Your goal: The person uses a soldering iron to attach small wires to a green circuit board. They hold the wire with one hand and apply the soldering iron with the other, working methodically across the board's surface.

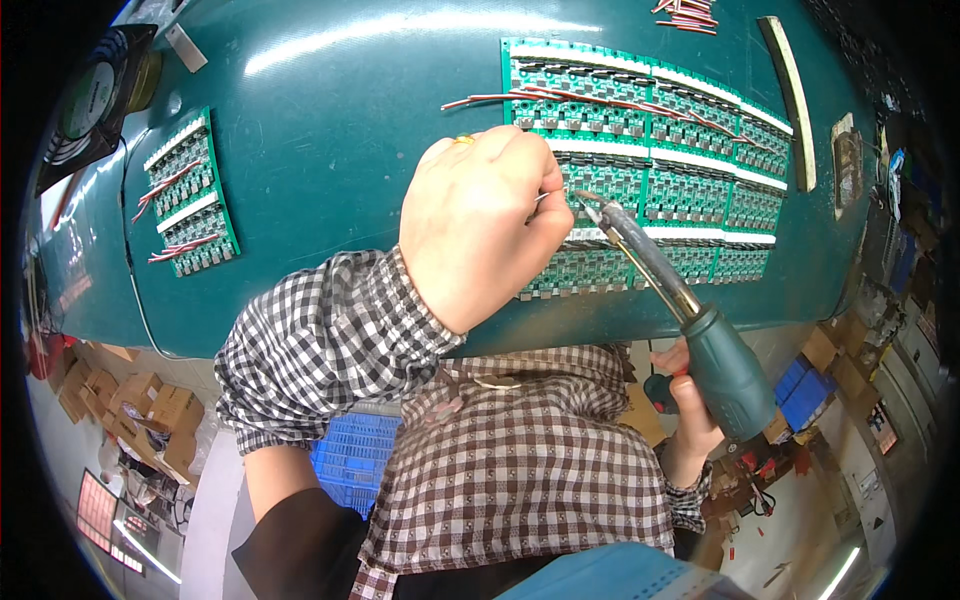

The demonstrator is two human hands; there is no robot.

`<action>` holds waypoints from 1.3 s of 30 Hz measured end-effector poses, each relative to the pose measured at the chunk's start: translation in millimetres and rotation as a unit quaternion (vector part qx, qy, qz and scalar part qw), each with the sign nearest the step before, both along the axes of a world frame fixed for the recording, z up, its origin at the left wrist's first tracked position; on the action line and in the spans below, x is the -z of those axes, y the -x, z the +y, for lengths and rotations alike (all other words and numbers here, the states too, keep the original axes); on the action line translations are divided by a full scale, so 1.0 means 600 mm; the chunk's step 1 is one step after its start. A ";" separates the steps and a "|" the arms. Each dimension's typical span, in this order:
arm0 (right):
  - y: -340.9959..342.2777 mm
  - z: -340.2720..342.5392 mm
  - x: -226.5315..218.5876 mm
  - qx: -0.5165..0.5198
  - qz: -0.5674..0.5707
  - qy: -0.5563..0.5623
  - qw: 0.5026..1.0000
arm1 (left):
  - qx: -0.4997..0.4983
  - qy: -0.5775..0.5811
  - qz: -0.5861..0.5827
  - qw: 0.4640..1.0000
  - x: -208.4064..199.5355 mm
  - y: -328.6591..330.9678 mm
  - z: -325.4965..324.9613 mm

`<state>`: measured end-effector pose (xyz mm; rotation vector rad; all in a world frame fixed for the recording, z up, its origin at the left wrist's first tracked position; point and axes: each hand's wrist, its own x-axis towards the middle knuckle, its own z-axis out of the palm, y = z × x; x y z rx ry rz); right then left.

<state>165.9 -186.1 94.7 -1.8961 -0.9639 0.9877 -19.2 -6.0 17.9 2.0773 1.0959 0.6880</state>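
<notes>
My left hand is closed in a pinch over the green circuit boards. A thin wire shows between its thumb and fingers; most of it is hidden by the hand. From the right, my right hand grips a soldering iron by its green handle. The iron's metal shaft slants up and left, and its tip is close beside my left fingertips, over the boards. Red and white wires lie across the upper rows of the boards.
A smaller board panel with wires lies on the left of the green table. Beyond it stands a black fan. More wires lie at the far edge. A pale curved strip and a worn block are on the right.
</notes>
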 end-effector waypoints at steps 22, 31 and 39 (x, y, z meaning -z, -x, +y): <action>-0.050 -0.005 0.028 0.156 0.167 -0.155 0.961 | 0.003 0.034 0.068 0.997 -0.103 0.049 0.039; -0.088 -0.019 0.028 0.153 0.223 -0.205 0.941 | 0.059 0.050 0.014 0.997 -0.077 -0.034 0.123; -0.113 -0.039 0.036 0.170 0.266 -0.232 0.920 | -0.024 -0.024 0.095 0.995 0.013 -0.154 0.216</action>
